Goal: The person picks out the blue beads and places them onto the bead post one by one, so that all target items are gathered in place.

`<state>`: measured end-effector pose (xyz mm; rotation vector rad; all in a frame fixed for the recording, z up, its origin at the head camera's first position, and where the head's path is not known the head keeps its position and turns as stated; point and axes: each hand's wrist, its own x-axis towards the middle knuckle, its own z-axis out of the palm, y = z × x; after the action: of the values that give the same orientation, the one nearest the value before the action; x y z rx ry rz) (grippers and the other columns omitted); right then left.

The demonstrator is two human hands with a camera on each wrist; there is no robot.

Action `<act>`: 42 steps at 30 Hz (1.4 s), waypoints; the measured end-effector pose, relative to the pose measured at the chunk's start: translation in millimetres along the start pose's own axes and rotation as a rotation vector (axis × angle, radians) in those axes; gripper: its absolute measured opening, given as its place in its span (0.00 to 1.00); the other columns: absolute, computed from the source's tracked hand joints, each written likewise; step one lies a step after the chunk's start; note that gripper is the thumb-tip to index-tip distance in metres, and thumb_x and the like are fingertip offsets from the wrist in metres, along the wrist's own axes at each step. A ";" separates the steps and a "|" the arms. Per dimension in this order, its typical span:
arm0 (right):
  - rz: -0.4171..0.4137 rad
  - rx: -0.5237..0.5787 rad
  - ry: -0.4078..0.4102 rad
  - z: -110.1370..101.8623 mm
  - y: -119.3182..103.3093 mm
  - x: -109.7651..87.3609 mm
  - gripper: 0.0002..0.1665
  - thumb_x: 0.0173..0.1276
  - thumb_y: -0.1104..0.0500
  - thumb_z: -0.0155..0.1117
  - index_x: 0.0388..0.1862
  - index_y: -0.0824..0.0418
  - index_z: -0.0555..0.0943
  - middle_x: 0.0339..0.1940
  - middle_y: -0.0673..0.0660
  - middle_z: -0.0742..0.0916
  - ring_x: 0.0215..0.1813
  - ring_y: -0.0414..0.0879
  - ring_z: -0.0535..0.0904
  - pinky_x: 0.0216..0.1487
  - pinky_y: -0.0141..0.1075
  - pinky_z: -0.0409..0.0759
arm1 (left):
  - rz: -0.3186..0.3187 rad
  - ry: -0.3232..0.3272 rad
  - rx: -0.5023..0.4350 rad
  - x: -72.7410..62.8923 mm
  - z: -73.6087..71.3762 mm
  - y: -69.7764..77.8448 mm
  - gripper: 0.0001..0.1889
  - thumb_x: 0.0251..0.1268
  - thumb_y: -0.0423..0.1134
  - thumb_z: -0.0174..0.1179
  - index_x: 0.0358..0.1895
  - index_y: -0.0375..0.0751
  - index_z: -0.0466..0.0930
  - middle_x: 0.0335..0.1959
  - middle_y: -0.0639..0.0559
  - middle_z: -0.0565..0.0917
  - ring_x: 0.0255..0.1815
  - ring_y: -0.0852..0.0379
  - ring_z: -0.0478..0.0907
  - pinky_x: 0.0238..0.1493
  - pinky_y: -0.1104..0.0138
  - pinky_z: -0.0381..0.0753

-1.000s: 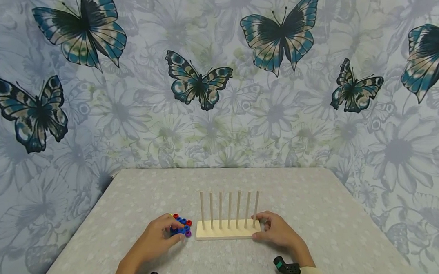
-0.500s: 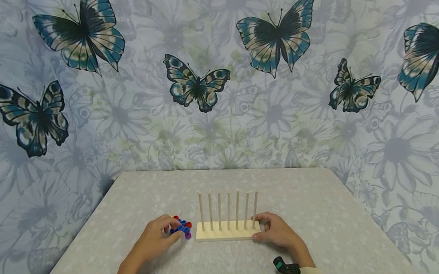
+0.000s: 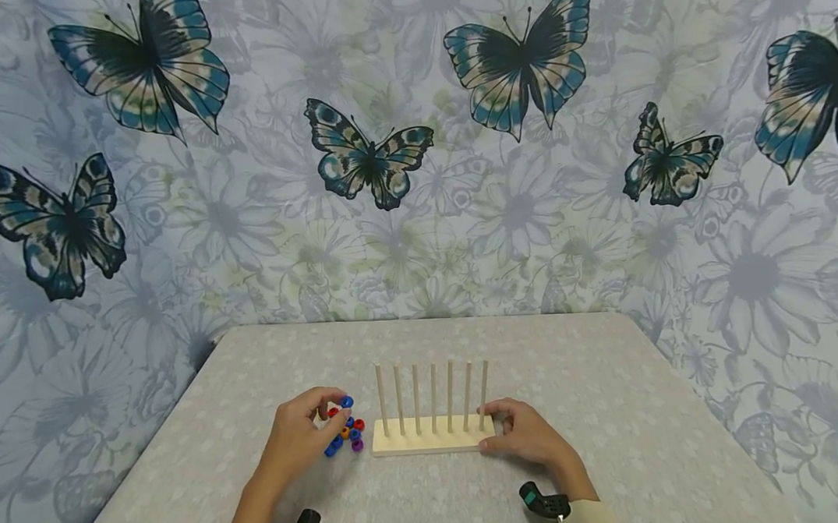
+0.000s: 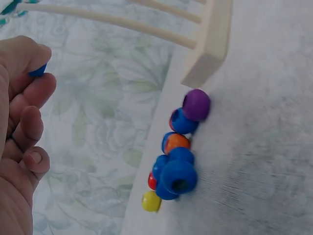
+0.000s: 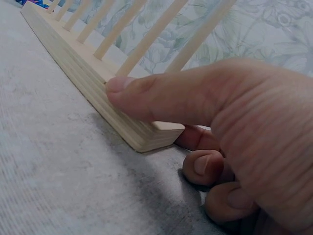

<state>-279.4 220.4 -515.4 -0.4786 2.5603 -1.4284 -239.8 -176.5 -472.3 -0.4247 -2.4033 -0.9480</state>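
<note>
Between thumb and index finger, my left hand pinches a blue bead, raised above a cluster of loose beads. In the left wrist view only a sliver of the held bead shows. Below it lie a purple bead, an orange bead, a yellow bead, red ones and several blue beads. My right hand grips the right end of a pale wooden peg stand, thumb on its front edge. Several upright bare pegs rise from the base.
The stand and beads sit on a table with a light patterned cloth. Behind it stands a wall with floral paper and butterfly pictures. Each wrist wears a black band.
My left hand has lifted up from the bead cluster with a blue bead pinched, uncovering more of the beads. The right hand stays on the stand's end.
</note>
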 end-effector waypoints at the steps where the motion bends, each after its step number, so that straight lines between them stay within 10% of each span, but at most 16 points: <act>1: 0.003 0.002 0.002 -0.7 0.1 0.1 0.37 0.48 0.52 0.84 0.58 0.58 0.82 0.27 0.52 0.76 0.25 0.40 0.65 0.24 0.31 0.67 | 0.010 0.020 0.006 2.3 -0.8 1.0 0.15 0.56 0.39 0.75 0.45 0.58 0.85 0.30 0.69 0.79 0.22 0.66 0.65 0.19 0.73 0.64; 25: 0.011 -0.017 0.017 -6.1 -0.5 2.9 0.36 0.49 0.51 0.84 0.58 0.57 0.83 0.24 0.50 0.75 0.23 0.40 0.65 0.23 0.30 0.66 | 0.168 0.152 -0.059 51.6 -25.5 33.0 0.12 0.57 0.38 0.74 0.45 0.53 0.87 0.27 0.63 0.80 0.25 0.61 0.69 0.22 0.73 0.66; 42: 0.018 0.038 -0.006 2.0 2.0 -0.9 0.35 0.49 0.51 0.84 0.57 0.57 0.83 0.21 0.48 0.74 0.22 0.38 0.63 0.21 0.29 0.64 | 0.224 0.191 -0.063 58.3 -25.6 47.3 0.13 0.57 0.35 0.73 0.46 0.52 0.88 0.25 0.65 0.76 0.25 0.67 0.66 0.27 0.76 0.66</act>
<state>-278.3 220.0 -518.2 -0.4524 2.5217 -1.4651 -256.8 -155.5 -397.7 -0.5852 -2.1086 -0.9205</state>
